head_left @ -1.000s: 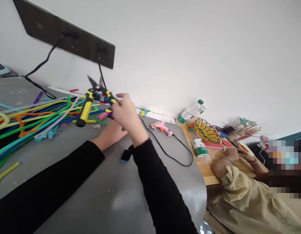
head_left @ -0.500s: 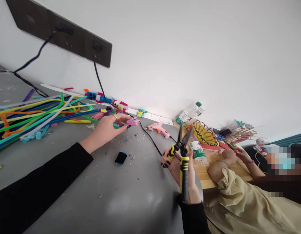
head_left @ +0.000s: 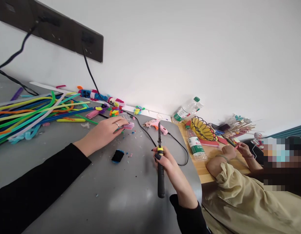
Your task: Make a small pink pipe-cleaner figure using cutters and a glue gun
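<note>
My right hand (head_left: 168, 162) is closed around the black and yellow handles of a pair of cutting pliers (head_left: 160, 162), blades pointing up, over the grey table (head_left: 131, 201). My left hand (head_left: 105, 131) rests on the table with its fingers curled on a small pink fuzzy piece (head_left: 129, 125). A small black and blue piece (head_left: 117, 156) lies between my two arms. A pile of coloured pipe cleaners (head_left: 31, 113) spreads at the left.
A pink glue gun (head_left: 156, 124) with a black cord lies near the wall. Small pipe-cleaner figures (head_left: 99, 97) line the wall. On the wooden table at the right stand water bottles (head_left: 195, 144) and a yellow wire basket (head_left: 201, 128). Another person's sleeve (head_left: 243, 191) is at the right.
My right hand lifted the pliers from the pipe-cleaner pile, carried them right and toward me, and turned them edge-on with the handles closed. My left hand stayed by the pink piece.
</note>
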### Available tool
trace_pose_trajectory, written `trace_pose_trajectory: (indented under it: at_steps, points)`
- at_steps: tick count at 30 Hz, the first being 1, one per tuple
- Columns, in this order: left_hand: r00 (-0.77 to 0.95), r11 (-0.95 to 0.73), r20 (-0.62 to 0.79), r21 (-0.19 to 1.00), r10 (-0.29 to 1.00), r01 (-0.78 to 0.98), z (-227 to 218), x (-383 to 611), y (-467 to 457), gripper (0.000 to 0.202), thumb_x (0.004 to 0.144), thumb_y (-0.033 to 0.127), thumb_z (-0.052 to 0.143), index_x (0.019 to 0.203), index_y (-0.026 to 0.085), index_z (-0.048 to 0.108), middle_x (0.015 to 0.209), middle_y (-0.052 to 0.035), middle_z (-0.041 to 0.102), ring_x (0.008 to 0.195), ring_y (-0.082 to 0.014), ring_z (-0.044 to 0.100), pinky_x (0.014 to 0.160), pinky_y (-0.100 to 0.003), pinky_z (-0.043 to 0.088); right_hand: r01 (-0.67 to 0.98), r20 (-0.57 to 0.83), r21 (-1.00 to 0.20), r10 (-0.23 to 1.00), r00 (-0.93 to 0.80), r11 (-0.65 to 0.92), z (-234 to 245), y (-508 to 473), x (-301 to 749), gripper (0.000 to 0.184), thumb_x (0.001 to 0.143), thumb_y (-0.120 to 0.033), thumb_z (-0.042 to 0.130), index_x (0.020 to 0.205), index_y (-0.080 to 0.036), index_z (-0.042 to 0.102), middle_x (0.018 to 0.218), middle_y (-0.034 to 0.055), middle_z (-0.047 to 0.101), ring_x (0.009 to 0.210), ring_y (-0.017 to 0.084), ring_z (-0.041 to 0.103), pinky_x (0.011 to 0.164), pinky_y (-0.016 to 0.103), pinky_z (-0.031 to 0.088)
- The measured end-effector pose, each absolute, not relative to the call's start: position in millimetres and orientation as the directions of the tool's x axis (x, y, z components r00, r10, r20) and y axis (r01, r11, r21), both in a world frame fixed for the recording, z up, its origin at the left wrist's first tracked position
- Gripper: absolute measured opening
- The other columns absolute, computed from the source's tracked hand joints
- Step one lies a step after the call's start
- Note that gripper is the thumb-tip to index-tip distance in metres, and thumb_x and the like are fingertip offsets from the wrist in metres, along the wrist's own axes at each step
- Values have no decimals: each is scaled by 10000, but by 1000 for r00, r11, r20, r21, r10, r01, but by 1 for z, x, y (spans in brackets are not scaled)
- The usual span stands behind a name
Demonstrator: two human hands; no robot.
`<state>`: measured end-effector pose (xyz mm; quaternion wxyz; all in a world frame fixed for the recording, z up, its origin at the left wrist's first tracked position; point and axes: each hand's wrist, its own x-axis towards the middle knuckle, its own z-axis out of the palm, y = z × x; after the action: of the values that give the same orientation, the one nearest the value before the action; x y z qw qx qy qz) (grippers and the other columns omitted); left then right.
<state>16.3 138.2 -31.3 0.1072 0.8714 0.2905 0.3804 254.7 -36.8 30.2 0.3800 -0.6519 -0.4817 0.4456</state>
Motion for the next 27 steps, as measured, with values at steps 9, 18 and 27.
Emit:
trace_pose_trajectory:
  at_steps: [9, 18, 27]
  points:
    - [647, -821, 507, 384, 569, 422, -48, 18, 139, 407, 1055, 358, 387, 1201, 174, 719, 1204, -128, 737, 1083, -285, 730, 934, -381, 600, 845, -144, -498, 980, 140, -194, 37, -13, 239, 555, 905, -373, 569, 1394, -116, 512, 720, 1, 593, 662, 210, 578, 658, 302, 433]
    - [479, -617, 406, 638, 778, 461, -43, 24, 134, 394, 989, 492, 456, 1119, 210, 699, 1127, -117, 787, 962, -283, 760, 898, -402, 608, 842, 0, -533, 996, 94, -80, 15, 12, 233, 580, 866, -310, 592, 1418, -156, 506, 867, 52, 689, 717, 214, 638, 712, 330, 490]
    - [325, -532, 421, 663, 847, 527, -24, 20, 129, 370, 944, 398, 471, 1141, 200, 715, 1181, -122, 788, 1041, -300, 753, 944, -409, 607, 637, -70, -750, 979, 190, -177, 28, 25, 220, 548, 708, -376, 730, 1196, -201, 553, 976, 40, 683, 843, 215, 624, 792, 360, 503]
